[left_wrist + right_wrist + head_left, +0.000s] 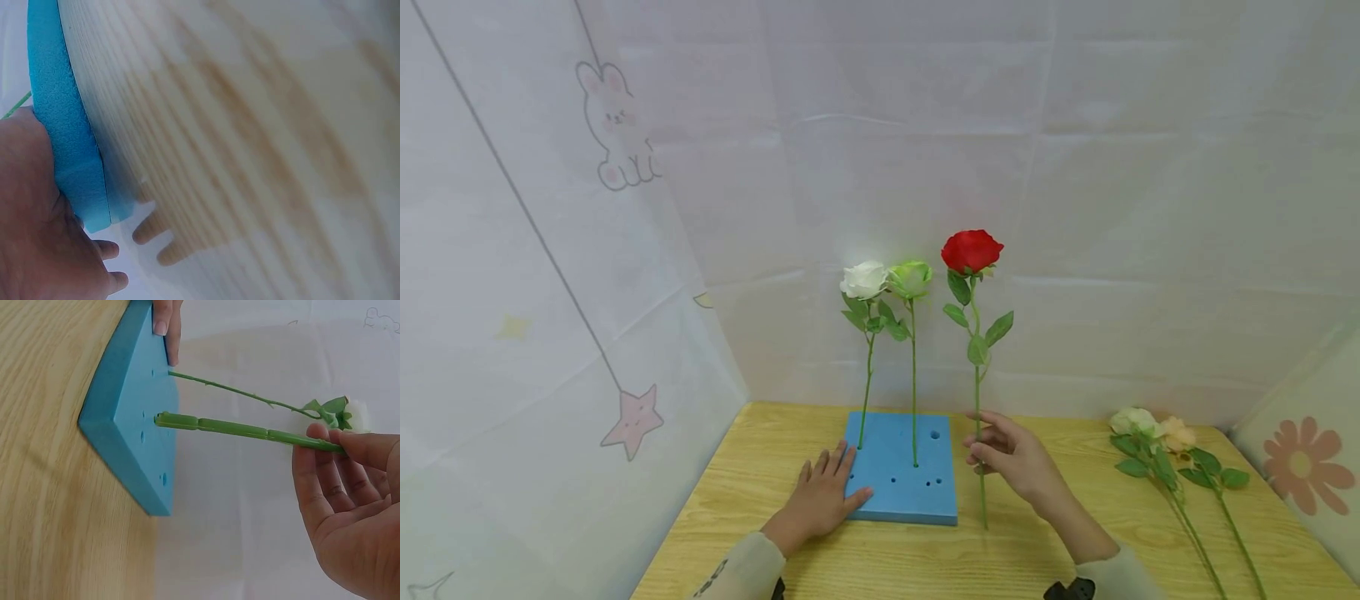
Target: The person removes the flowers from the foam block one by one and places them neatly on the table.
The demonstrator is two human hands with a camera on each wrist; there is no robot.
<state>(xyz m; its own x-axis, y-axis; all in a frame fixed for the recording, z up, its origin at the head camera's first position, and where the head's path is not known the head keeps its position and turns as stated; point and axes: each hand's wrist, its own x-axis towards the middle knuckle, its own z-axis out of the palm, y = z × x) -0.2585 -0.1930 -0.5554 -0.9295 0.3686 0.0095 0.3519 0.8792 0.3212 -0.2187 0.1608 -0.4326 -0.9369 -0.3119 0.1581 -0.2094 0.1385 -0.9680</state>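
Observation:
My right hand (1011, 458) pinches the green stem of a red rose (972, 252) between thumb and fingers, just right of the blue foam board (891, 500). The rose stands upright, and in the right wrist view its cut stem end (178, 420) points toward the board. My left hand (820, 496) rests with spread fingers on the board's left edge, thumb along its top. A white rose (864, 280) and a light green rose (910, 279) stand in holes of the board. Several other holes (935, 435) show in its surface.
At the table's right side lie a cream flower (1137, 422) and a peach flower (1177, 435), stems toward me. The wooden table (737, 467) meets a pale cloth backdrop (1150, 250) behind and at both sides.

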